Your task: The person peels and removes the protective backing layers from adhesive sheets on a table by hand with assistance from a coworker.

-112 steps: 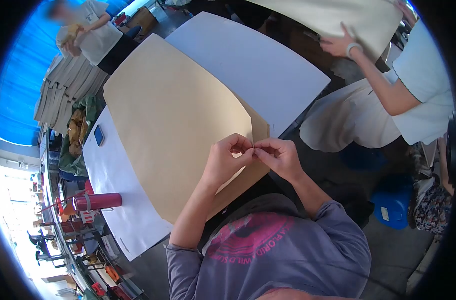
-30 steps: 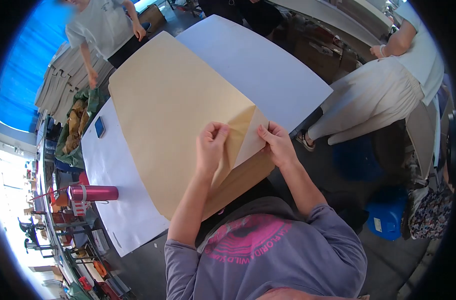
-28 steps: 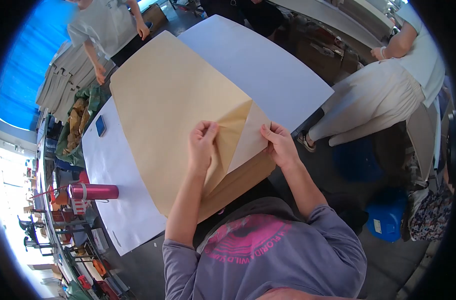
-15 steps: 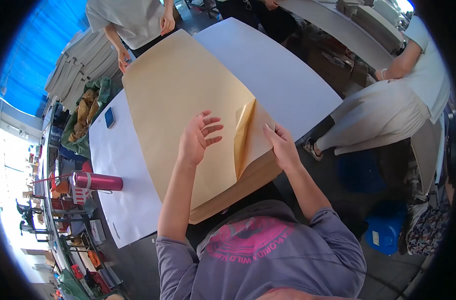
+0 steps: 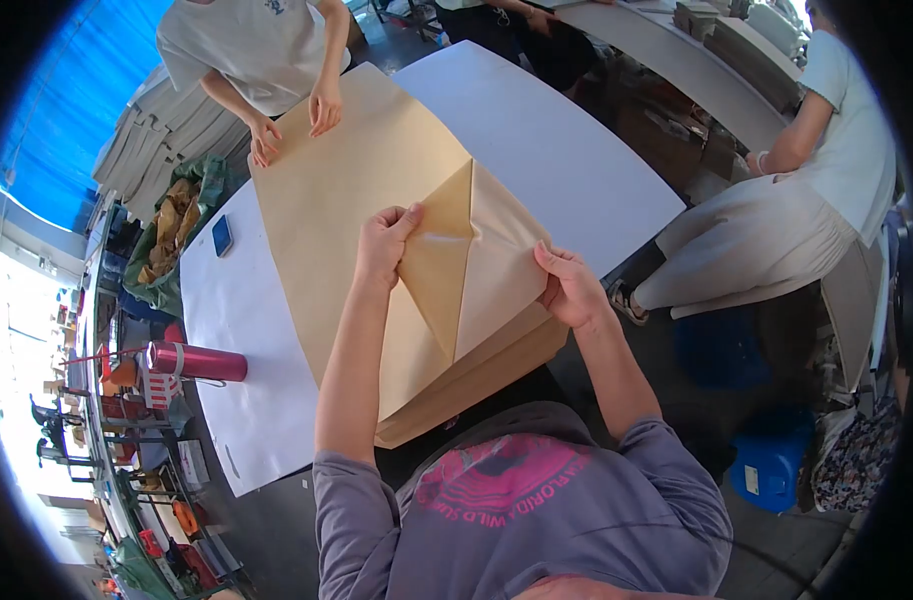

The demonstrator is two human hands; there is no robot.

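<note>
A big stack of tan sheets (image 5: 351, 150) lies on the white table, its layered edges (image 5: 486, 375) facing me. The top sheet's near right corner is peeled back as a shiny tan flap (image 5: 438, 275), which leaves a paler, pinkish layer (image 5: 501, 245) bare. My left hand (image 5: 381, 245) is closed on the tip of the flap, with the thumb on top. At the right corner my right hand (image 5: 571, 288) grips the edge of the paler layer, thumb above and fingers partly hidden below.
Across the stack a co-worker's two hands (image 5: 294, 118) are over its far end. On the white table (image 5: 241, 430) stand a pink bottle (image 5: 198, 361) and a phone (image 5: 222, 235). Another person (image 5: 766, 220) is at the right, near a blue container (image 5: 766, 470).
My left hand, open before, has closed on the flap and drawn it leftward, widening the bare pale area. The co-worker's hands have moved onto the stack's far end.
</note>
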